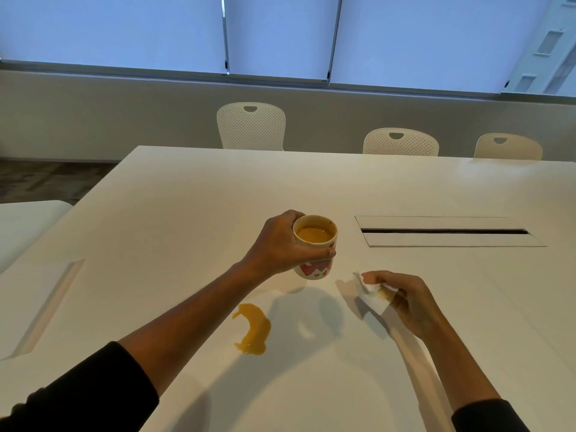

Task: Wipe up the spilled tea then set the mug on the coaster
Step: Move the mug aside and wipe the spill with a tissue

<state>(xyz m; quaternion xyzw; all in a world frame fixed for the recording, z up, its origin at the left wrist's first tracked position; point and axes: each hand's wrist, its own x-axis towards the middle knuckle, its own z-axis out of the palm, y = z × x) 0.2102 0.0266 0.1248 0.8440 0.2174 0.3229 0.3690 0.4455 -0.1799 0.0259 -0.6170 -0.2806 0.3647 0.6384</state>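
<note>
Tea lies as a curved orange puddle on the white table, near you and left of centre, unwiped. Your left hand wraps around the mug, holding it just above the table beyond the puddle; the mug is partly full. Your right hand pinches a crumpled tissue, well right of the spill. No coaster is visible. Wiping is the step in hand: bring the tissue left onto the puddle, keeping the mug level.
</note>
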